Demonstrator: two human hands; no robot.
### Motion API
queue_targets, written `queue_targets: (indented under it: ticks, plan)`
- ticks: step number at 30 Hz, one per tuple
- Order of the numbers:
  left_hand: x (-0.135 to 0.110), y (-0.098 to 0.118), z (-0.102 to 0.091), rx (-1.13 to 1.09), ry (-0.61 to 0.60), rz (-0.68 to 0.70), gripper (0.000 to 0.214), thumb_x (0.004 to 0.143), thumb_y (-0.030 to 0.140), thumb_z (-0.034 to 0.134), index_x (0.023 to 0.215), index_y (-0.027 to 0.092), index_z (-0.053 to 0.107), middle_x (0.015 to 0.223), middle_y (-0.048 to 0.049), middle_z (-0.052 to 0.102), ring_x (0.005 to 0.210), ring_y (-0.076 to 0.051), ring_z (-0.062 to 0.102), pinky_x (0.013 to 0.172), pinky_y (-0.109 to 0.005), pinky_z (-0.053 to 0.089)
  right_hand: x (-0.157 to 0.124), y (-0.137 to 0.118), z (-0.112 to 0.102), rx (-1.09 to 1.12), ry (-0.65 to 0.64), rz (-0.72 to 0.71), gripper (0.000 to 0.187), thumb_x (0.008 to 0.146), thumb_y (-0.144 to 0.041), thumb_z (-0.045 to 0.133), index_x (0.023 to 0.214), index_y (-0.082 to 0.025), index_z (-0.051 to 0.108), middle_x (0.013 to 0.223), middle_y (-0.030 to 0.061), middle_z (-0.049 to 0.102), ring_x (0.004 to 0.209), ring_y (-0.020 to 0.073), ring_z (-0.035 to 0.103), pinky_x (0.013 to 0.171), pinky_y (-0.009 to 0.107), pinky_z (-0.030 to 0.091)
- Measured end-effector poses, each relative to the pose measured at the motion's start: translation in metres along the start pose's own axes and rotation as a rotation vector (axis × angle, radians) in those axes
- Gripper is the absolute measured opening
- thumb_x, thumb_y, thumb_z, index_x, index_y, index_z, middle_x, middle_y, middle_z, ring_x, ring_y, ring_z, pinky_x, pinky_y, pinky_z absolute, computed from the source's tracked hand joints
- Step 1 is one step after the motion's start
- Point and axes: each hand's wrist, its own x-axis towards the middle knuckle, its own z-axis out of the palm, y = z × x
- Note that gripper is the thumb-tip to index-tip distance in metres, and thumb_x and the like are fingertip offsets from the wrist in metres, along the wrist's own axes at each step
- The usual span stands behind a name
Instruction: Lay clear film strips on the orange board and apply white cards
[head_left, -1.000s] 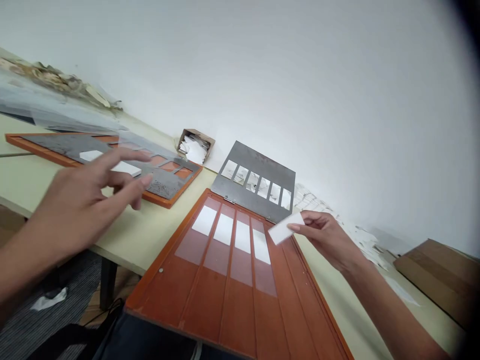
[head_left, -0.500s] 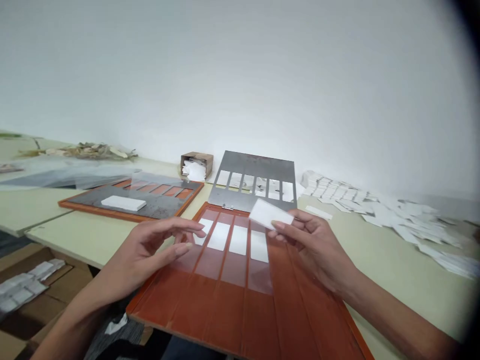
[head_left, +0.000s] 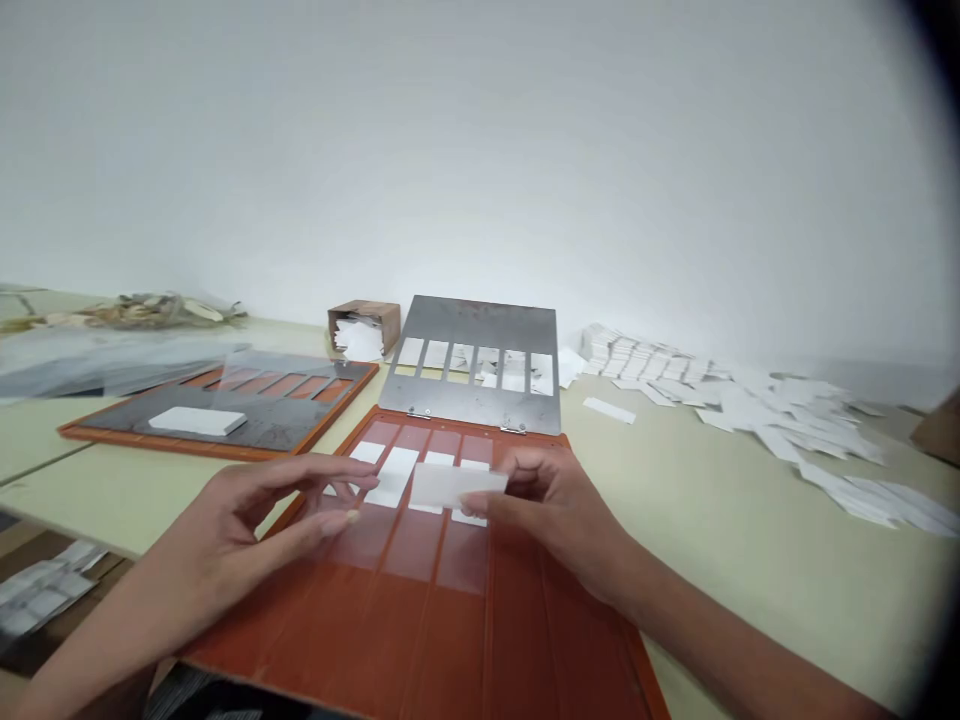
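Note:
My right hand [head_left: 559,510] pinches a white card [head_left: 442,485] between thumb and fingers. The card hovers above an orange-brown grooved board [head_left: 300,625], hiding parts of the white cards beneath. Strips of clear film [head_left: 412,550] lie in the board's left grooves, with several white cards [head_left: 395,475] on them in a row. Over the board's left edge is my left hand [head_left: 255,520], its thumb and fingers apart and nothing held. A grey metal plate [head_left: 480,318] with rectangular windows is hinged to the board's far edge and tilts up.
On the left, a second framed metal plate [head_left: 262,432] carries a stack of white cards [head_left: 196,421], with clear film [head_left: 112,360] beside it. An open cardboard box [head_left: 386,322] holds white paper. Loose white cards [head_left: 795,430] spread across the pale green table [head_left: 675,480]. Lower left, another box holds card bundles [head_left: 49,595].
My right hand has brought the card left and lower, over the row of cards on the board. My left hand stays open near the board's left side. The view has turned slightly right.

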Motion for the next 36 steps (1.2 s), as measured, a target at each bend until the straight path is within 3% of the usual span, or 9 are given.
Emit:
queue_targets:
  ticks: [3,6,10,13,21,28,32,36]
  plan:
    - [-0.018,0.002,0.003,-0.004,0.090,-0.037,0.029,0.085,0.056,0.070,0.109,0.040,0.075,0.116,0.0016,0.077,0.113,-0.030,0.069,0.099,-0.040,0.057,-0.002,-0.001,0.001,-0.003,-0.001,0.005,0.041,0.063,-0.039,0.092,0.059,-0.018,0.056,0.063,-0.0033,0.064,0.059,0.0100,0.055,0.057,0.023,0.040]
    - [-0.028,0.012,0.018,-0.081,0.171,-0.062,0.033,0.084,0.054,0.071,0.114,0.041,0.072,0.114,0.0037,0.077,0.106,-0.027,0.071,0.093,-0.035,0.059,-0.005,-0.003,0.003,0.022,-0.041,0.018,0.036,0.064,-0.040,0.091,0.062,-0.018,0.062,0.066,-0.0009,0.068,0.061,0.0119,0.059,0.059,0.024,0.044]
    - [-0.026,0.032,0.043,-0.224,0.087,-0.022,0.028,0.085,0.049,0.073,0.105,0.030,0.075,0.087,0.0009,0.077,0.078,-0.020,0.071,0.073,-0.025,0.060,-0.008,-0.005,0.007,0.054,-0.130,0.014,0.029,0.064,-0.036,0.091,0.065,-0.018,0.068,0.068,0.0009,0.071,0.063,0.0131,0.063,0.060,0.025,0.048]
    - [-0.023,0.043,0.051,-0.278,0.072,0.003,0.026,0.088,0.048,0.069,0.086,0.023,0.076,0.077,-0.0006,0.072,0.080,-0.019,0.069,0.067,-0.021,0.055,-0.011,-0.004,0.012,0.064,-0.180,0.014,0.023,0.067,-0.033,0.090,0.068,-0.018,0.071,0.070,0.0012,0.071,0.063,0.0130,0.065,0.059,0.024,0.051]
    - [-0.027,0.039,0.048,-0.439,0.039,-0.024,0.024,0.089,0.045,0.070,0.080,0.022,0.075,0.071,0.0013,0.066,0.072,-0.013,0.061,0.064,-0.015,0.048,-0.016,-0.008,0.021,0.172,-0.265,-0.003,0.021,0.060,-0.024,0.093,0.065,-0.017,0.074,0.064,-0.0008,0.067,0.060,0.0097,0.060,0.057,0.021,0.048]
    - [-0.029,0.037,0.053,-0.617,-0.021,-0.046,0.016,0.088,0.040,0.073,0.087,0.025,0.079,0.089,-0.0009,0.077,0.083,-0.016,0.068,0.078,-0.020,0.055,-0.013,0.000,0.015,0.178,-0.363,-0.041,0.015,0.064,-0.019,0.091,0.067,-0.019,0.076,0.065,-0.0005,0.067,0.062,0.0096,0.059,0.058,0.022,0.044]
    - [-0.028,0.035,0.053,-0.568,-0.017,-0.024,0.016,0.089,0.039,0.072,0.087,0.025,0.080,0.086,-0.0006,0.076,0.079,-0.015,0.068,0.076,-0.019,0.055,-0.013,0.001,0.014,0.189,-0.395,-0.049,0.014,0.065,-0.016,0.090,0.068,-0.021,0.077,0.068,-0.0009,0.070,0.063,0.0098,0.061,0.058,0.021,0.045]
    - [-0.029,0.035,0.054,-0.431,0.064,0.008,0.016,0.089,0.040,0.072,0.092,0.026,0.080,0.081,0.0002,0.076,0.074,-0.014,0.068,0.071,-0.017,0.055,-0.012,-0.001,0.017,0.236,-0.368,-0.050,0.019,0.067,-0.011,0.088,0.079,-0.025,0.081,0.074,-0.0026,0.074,0.066,0.0072,0.063,0.061,0.017,0.048]
